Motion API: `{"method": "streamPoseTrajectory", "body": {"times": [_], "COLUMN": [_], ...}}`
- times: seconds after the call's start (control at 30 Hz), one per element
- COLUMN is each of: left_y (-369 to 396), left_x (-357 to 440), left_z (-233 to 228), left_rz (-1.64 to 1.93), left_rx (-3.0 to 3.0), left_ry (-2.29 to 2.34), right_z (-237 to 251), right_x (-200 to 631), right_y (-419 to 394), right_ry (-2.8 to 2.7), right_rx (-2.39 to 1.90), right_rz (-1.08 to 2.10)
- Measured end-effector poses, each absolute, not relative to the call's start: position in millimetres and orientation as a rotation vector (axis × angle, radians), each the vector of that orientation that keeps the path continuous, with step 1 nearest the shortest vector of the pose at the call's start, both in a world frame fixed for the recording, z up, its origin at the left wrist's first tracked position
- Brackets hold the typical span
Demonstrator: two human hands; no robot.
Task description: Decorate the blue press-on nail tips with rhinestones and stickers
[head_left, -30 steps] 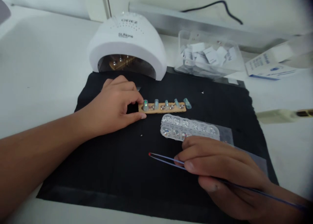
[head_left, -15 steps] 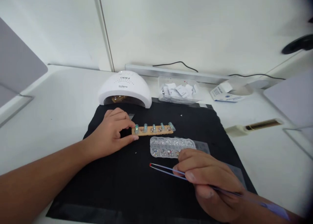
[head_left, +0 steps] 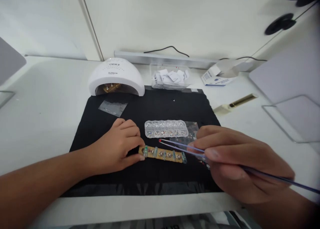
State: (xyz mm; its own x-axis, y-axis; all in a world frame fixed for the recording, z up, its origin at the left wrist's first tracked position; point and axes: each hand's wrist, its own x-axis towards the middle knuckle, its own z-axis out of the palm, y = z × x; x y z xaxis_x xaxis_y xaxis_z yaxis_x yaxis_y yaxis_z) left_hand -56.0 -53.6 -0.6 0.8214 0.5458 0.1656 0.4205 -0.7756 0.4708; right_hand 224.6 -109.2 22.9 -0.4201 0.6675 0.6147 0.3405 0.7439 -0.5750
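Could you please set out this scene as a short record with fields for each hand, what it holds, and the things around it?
Left hand: left hand pinches the left end of the wooden strip, which carries a row of small nail tips
Right hand: right hand holds the tweezers, red tip just above the strip
Near the hands: rhinestone box behind the strip
Surface: black mat on a white table
Behind: nail lamp, clear tub of white pieces
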Motion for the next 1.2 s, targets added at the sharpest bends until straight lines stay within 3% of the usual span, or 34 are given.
{"method": "streamPoseTrajectory", "body": {"times": [0.43,0.73,1.2], "left_y": [-45,-37,-43], "left_x": [-57,-68,-63], "left_z": [-5,1,4], "left_rz": [0.366,0.653,0.584], "left_rx": [2.650,2.504,2.583], "left_ry": [0.701,0.406,0.275], "right_z": [14,11,9], "right_x": [199,203,201], "right_y": [-103,-100,-100], "right_ry": [-2.137,-2.220,-2.262], "right_rx": [-0.641,-0.694,-0.704], "right_rz": [0.560,0.517,0.483]}}
